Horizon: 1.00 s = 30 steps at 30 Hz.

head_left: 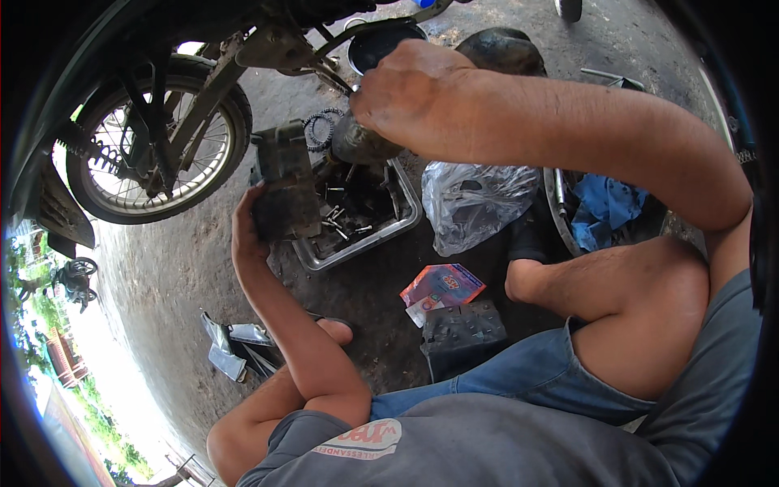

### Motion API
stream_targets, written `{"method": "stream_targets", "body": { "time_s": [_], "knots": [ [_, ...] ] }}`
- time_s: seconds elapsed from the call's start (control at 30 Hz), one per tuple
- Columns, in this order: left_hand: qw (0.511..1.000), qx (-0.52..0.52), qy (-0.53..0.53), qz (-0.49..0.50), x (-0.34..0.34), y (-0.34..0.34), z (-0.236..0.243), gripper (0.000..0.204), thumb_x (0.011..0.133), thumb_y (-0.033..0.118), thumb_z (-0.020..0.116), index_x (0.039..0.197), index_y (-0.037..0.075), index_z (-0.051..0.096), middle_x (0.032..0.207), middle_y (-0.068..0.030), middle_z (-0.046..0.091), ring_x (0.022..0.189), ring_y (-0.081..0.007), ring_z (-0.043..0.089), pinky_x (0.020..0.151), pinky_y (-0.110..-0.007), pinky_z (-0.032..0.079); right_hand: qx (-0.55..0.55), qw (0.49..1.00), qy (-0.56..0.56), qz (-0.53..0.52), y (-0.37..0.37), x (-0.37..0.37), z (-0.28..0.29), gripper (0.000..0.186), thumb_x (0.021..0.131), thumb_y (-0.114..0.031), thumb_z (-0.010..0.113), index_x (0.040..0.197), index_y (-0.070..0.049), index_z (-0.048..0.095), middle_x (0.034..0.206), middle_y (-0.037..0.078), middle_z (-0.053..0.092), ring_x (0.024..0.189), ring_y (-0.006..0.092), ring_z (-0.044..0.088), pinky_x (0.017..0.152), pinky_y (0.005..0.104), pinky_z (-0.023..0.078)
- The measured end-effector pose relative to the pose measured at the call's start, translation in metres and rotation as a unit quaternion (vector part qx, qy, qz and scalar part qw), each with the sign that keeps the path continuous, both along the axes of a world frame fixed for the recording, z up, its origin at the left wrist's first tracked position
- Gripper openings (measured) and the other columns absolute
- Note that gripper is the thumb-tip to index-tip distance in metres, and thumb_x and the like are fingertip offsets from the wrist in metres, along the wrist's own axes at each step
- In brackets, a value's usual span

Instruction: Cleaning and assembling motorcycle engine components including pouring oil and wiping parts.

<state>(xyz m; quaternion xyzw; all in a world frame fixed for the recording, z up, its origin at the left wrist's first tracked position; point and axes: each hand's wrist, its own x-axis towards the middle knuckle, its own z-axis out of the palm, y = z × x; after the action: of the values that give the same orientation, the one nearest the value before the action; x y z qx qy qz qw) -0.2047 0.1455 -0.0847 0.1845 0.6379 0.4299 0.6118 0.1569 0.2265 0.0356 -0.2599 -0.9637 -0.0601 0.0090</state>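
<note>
My left hand (pixel 249 223) is wrapped round the side of a dark, dirty box-shaped part (pixel 294 174), held tilted above the left end of a tray. My right hand (pixel 418 101) reaches far forward, its fingers bent closed beside the motorcycle's underside (pixel 280 45). Whatever those fingers hold is hidden behind the hand. In the grey metal tray (pixel 410 191) lie several loose bolts (pixel 333 215) and dark grime. Past the tray, a drive chain (pixel 320 130) lies coiled on the ground. A rounded dirty metal part (pixel 357 140) sits just below my right hand.
The motorcycle's spoked wheel (pixel 235 146) stands at the left. Right of the tray are a clear plastic bag (pixel 471 207) and a blue cloth (pixel 604 211). Nearer me lie a colourful packet (pixel 445 286) and a black box (pixel 462 333). A black basin (pixel 377 49) stands farther off.
</note>
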Motion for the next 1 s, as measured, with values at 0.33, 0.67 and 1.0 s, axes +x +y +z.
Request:
{"method": "stream_targets", "body": {
  "time_s": [0.33,0.67,1.0],
  "knots": [
    [0.999,0.035,-0.013,0.003,-0.021,-0.009,-0.004,0.039,0.092,0.041,0.067,0.117,0.011,0.072,0.111,-0.0047,0.075,0.100,-0.0215,0.072,0.093,-0.039,0.057,-0.037,0.998,-0.046,-0.025,0.007,0.001,-0.001,0.035,0.071,-0.013,0.077,0.106,-0.010,0.069,0.098,0.005,0.070,0.099,0.0240,0.070,0.087,0.0376,0.054],
    [0.999,0.042,-0.021,0.004,-0.018,-0.009,-0.010,0.033,0.093,0.036,0.069,0.112,0.008,0.073,0.103,-0.0052,0.076,0.093,-0.0200,0.073,0.089,-0.037,0.058,0.093,0.995,0.010,0.013,0.019,0.010,-0.007,0.017,0.082,-0.013,0.076,0.099,-0.013,0.078,0.093,0.006,0.077,0.091,0.0229,0.077,0.073,0.0392,0.062],
    [0.997,0.058,-0.056,-0.002,-0.019,-0.018,-0.022,0.033,0.092,0.034,0.069,0.108,0.006,0.074,0.100,-0.0066,0.076,0.091,-0.0214,0.072,0.089,-0.037,0.057,0.097,0.994,0.006,-0.041,0.023,0.020,-0.008,0.034,0.072,-0.013,0.077,0.104,-0.011,0.068,0.095,0.005,0.068,0.097,0.0241,0.069,0.086,0.0391,0.053]
  ]
}}
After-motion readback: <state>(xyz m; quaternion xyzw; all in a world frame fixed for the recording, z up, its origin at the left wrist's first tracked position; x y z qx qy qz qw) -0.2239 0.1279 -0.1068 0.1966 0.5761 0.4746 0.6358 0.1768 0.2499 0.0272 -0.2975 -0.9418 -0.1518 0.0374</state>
